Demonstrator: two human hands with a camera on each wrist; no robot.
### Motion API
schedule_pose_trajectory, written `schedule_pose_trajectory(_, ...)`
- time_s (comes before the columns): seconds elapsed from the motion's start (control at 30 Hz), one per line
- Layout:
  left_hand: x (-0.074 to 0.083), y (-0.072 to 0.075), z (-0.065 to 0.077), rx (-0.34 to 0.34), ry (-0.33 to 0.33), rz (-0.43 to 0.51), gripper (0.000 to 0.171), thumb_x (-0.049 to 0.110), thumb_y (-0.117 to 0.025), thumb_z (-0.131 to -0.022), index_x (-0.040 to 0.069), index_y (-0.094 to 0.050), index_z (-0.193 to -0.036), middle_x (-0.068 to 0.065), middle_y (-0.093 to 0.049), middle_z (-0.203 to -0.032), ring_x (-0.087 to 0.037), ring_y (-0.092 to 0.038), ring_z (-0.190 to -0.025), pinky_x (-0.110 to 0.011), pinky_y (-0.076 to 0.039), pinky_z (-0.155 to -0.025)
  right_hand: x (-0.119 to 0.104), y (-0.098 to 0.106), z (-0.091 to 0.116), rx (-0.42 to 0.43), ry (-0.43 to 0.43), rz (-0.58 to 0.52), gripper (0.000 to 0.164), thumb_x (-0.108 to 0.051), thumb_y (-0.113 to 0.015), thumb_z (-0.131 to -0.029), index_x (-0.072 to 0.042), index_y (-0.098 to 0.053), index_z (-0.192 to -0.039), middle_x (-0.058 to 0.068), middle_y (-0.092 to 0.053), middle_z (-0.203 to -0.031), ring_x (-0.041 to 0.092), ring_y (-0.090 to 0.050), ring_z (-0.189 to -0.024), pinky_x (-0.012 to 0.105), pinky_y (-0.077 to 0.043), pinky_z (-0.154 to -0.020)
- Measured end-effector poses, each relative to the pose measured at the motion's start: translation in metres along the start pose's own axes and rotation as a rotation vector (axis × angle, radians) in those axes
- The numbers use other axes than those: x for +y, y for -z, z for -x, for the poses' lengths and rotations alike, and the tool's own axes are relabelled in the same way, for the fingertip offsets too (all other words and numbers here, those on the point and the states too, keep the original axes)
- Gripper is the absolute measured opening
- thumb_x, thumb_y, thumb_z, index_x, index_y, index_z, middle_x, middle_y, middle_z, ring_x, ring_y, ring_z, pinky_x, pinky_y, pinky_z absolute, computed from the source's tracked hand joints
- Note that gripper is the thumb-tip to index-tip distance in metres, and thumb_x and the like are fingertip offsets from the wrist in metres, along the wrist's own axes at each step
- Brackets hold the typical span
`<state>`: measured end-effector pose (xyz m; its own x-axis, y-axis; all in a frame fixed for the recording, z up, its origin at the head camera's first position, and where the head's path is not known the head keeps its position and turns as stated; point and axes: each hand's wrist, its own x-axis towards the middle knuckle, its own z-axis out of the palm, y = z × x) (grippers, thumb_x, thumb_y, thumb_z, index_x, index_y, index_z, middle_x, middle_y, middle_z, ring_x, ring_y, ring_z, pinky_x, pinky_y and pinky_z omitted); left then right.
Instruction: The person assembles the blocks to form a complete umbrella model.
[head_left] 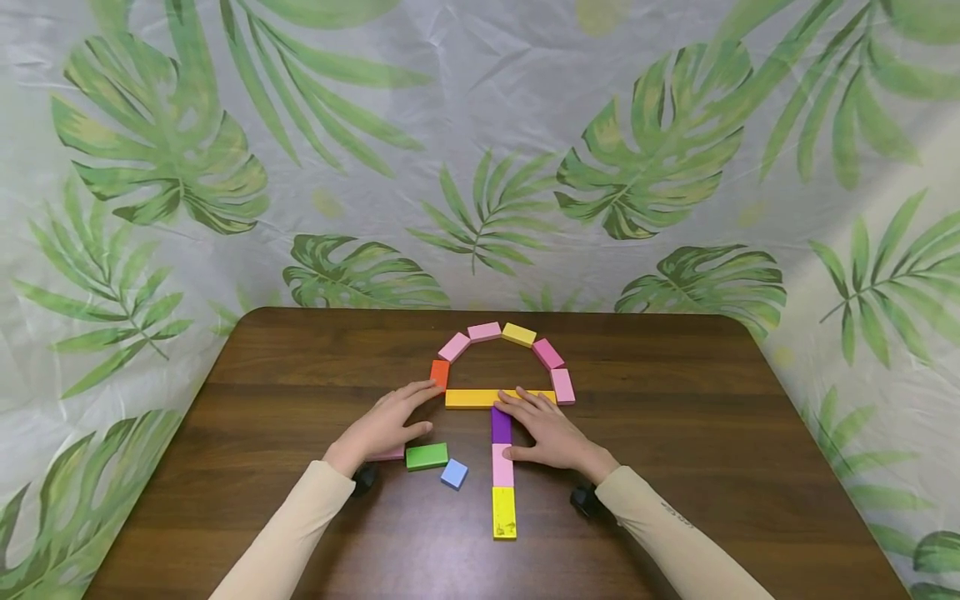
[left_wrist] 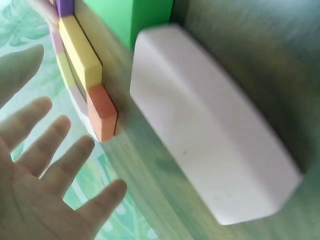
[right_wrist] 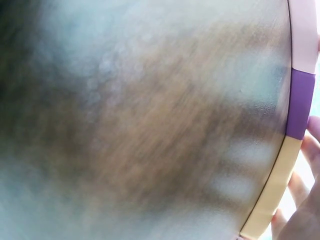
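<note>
Flat coloured blocks form an umbrella-like shape. My right hand (head_left: 553, 437) rests its extended fingers on the long orange-yellow block (head_left: 471, 399) and beside the purple block (head_left: 500, 427), its thumb at a pink block (head_left: 502, 471). A yellow block (head_left: 504, 510) ends that column. My left hand (head_left: 384, 423), fingers spread, has its fingertips by the red-orange block (head_left: 439, 373); whether they touch is unclear. Above, an arc runs through pale pink (head_left: 454, 347), yellow (head_left: 519, 335) and dark pink (head_left: 548, 354) blocks to a pink block (head_left: 562, 387).
Below the left hand lie a green block (head_left: 427, 457), a small blue block (head_left: 453, 474) and a pink block (left_wrist: 200, 135), partly hidden in the head view. The dark wooden table (head_left: 300, 350) ends at a leaf-patterned cloth (head_left: 487, 108).
</note>
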<state>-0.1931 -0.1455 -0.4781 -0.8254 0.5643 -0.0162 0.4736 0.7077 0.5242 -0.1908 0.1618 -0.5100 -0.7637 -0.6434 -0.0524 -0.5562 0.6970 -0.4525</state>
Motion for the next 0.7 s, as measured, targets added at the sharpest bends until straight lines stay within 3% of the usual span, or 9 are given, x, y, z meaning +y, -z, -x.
schedule_pose_trajectory(0.17, 0.007, -0.005, 0.016, -0.01, -0.033, 0.039, 0.055, 0.017, -0.069, -0.089, 0.007, -0.049, -0.14, -0.013, -0.045, -0.141, -0.031, -0.045, -0.127, -0.047, -0.04, -0.099, 0.0, 0.0, 0.0, -0.003, -0.002, -0.004, 0.077, -0.049, -0.063, -0.086, -0.014, -0.036, -0.149, 0.004, -0.027, -0.155, 0.029, -0.012, -0.144, 0.051, -0.009, -0.113)
schedule_pose_trajectory(0.4, 0.01, -0.017, 0.035, 0.003, -0.106, -0.005, 0.051, 0.013, -0.071, -0.087, 0.009, -0.056, -0.135, -0.008, -0.052, -0.134, -0.026, -0.052, -0.12, -0.043, -0.045, -0.093, 0.0, -0.001, 0.0, 0.0, -0.002, -0.004, 0.077, -0.049, -0.063, -0.087, -0.014, -0.036, -0.149, 0.004, -0.027, -0.155, 0.028, -0.012, -0.144, 0.05, -0.009, -0.113)
schedule_pose_trajectory(0.7, 0.009, -0.028, 0.043, 0.029, -0.138, -0.065, 0.048, 0.008, -0.073, -0.084, 0.009, -0.06, -0.13, -0.009, -0.057, -0.125, -0.026, -0.057, -0.111, -0.042, -0.048, -0.09, 0.001, -0.001, -0.001, 0.001, -0.003, -0.003, 0.077, -0.05, -0.063, -0.086, -0.014, -0.036, -0.149, 0.004, -0.027, -0.155, 0.028, -0.012, -0.144, 0.05, -0.009, -0.113)
